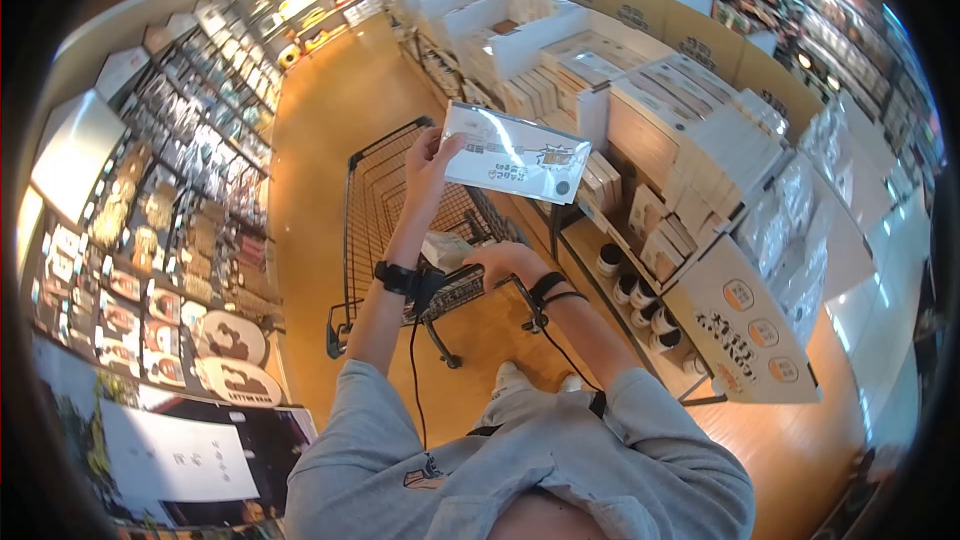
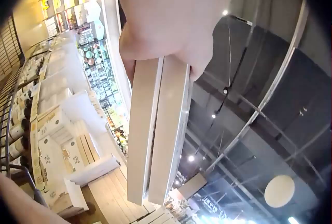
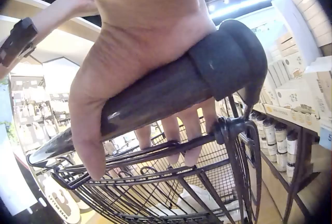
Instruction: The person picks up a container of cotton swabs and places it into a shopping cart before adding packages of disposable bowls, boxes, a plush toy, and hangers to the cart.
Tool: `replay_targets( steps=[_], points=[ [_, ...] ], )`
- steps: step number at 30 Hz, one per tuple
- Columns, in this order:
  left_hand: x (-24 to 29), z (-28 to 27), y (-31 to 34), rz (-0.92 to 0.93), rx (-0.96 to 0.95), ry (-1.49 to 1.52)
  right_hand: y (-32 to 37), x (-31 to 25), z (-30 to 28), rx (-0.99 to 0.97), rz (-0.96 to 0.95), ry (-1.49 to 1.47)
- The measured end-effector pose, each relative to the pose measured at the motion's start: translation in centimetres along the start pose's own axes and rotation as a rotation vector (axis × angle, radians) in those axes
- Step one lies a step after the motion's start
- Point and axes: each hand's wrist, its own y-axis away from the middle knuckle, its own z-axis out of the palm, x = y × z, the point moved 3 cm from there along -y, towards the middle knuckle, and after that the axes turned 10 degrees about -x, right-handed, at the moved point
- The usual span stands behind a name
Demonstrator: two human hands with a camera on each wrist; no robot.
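My left hand [image 1: 430,158] holds up two slim white boxes [image 1: 500,168] by one end, above the shopping cart [image 1: 365,230]. In the left wrist view the narrow sides of the boxes [image 2: 169,130] lie against each other, with the hand [image 2: 166,19] round their near end. Printed lettering covers the face seen from the head. My right hand [image 3: 140,53] grips the cart's dark handle [image 3: 155,99], thumb over the front and fingers curled beneath. A white plastic bag [image 1: 447,250] lies in the wire basket.
Stacked flat boxes fill a display stand [image 1: 740,330] close on the right, with several dark-and-white canisters [image 1: 640,302] on its lower shelf. On the left runs a wall of hanging goods [image 1: 150,230]. The wooden floor [image 1: 325,90] continues forward as an aisle.
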Motion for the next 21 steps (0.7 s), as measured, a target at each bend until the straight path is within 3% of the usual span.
replay_targets(
  steps=[9,13,15,21],
  points=[
    [-1.3,-6.3,8.0,-0.057,0.385,0.301,-0.1,-0.3,1.6,-0.084,0.031,0.028],
    [-3.0,-8.4,9.7,-0.062,0.438,0.337,-0.3,0.2,2.2,-0.052,-0.033,0.024],
    [-3.9,-9.3,10.7,-0.136,0.588,0.454,-0.1,-0.2,2.5,-0.002,-0.037,0.024],
    [-7.4,-12.8,11.6,-0.283,0.617,0.352,0.0,-0.1,1.9,-0.003,-0.001,0.049]
  ],
)
